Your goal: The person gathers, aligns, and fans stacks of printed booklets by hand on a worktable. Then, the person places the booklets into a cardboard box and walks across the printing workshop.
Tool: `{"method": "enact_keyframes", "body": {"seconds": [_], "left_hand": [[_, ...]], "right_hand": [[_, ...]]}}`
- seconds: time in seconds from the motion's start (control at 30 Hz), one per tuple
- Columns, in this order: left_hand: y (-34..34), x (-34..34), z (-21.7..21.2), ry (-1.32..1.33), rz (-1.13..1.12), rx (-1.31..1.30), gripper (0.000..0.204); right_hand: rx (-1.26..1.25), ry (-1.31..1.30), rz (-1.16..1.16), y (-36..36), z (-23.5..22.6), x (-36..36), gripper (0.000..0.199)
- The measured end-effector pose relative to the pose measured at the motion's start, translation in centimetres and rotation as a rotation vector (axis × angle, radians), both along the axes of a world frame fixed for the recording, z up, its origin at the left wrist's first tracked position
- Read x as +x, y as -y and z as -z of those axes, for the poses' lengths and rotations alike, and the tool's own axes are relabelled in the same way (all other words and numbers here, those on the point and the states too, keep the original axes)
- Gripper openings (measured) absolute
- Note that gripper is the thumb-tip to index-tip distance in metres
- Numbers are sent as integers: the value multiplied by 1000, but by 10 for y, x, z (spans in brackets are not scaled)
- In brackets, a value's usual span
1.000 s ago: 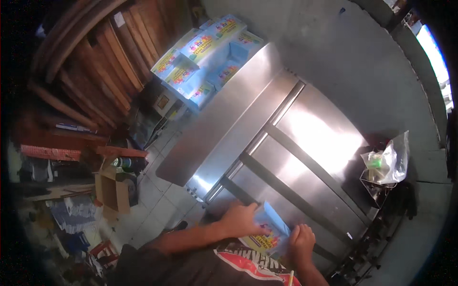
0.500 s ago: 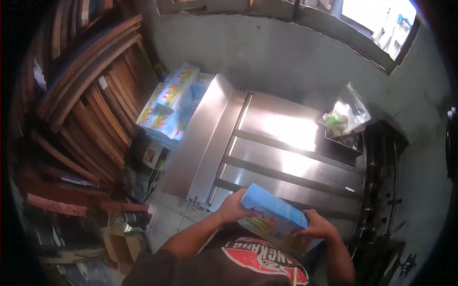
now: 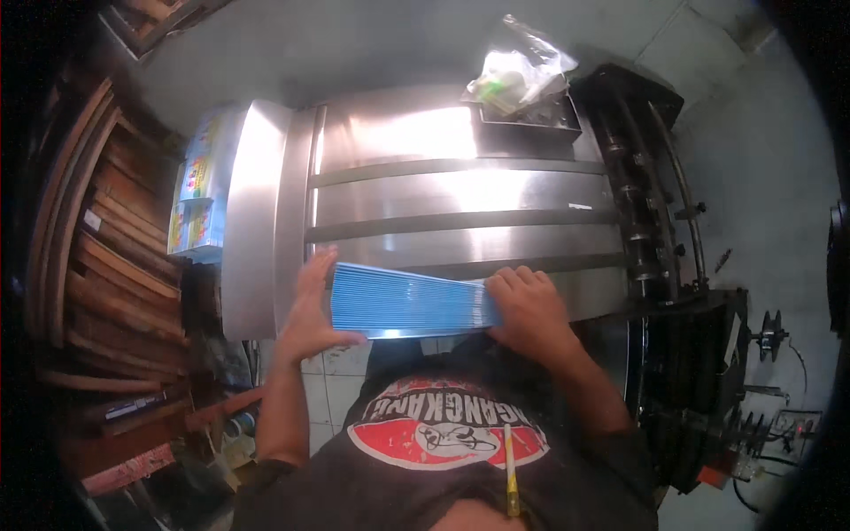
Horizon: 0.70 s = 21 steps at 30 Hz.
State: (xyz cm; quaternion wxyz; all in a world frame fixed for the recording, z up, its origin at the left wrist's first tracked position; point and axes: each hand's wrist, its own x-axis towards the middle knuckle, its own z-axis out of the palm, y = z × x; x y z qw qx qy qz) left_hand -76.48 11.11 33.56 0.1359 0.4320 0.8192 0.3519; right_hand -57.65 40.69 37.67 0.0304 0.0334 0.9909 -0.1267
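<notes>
A thick stack of flat blue sheets (image 3: 409,302) is held edge-on between both hands, at the near edge of a shiny steel machine table (image 3: 460,190). My left hand (image 3: 310,305) presses flat against the stack's left end. My right hand (image 3: 529,307) grips its right end with the fingers curled over the top. The stack's blue edges face me, fanned slightly wider at the left.
A clear plastic bag (image 3: 518,66) lies in a dark tray at the table's far right corner. Colourful printed sheets (image 3: 197,199) are piled left of the table. Wooden boards (image 3: 97,239) lean at the left. Black machinery with rollers (image 3: 660,230) stands at the right.
The stack was turned from lying tilted with its printed face showing to standing edge-on between both hands. My view swung to face the table squarely.
</notes>
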Motion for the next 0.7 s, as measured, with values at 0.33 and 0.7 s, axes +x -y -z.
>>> {"method": "enact_keyframes", "body": {"seconds": [0.33,0.7], "left_hand": [[-69,37,-21,-348,113,-105,61],[-69,41,-18,-435,87,-46,55]], "right_hand": [[-13,-198,31,-3,6,11,45],[-138,-206,20,-34,23,39,73]]}}
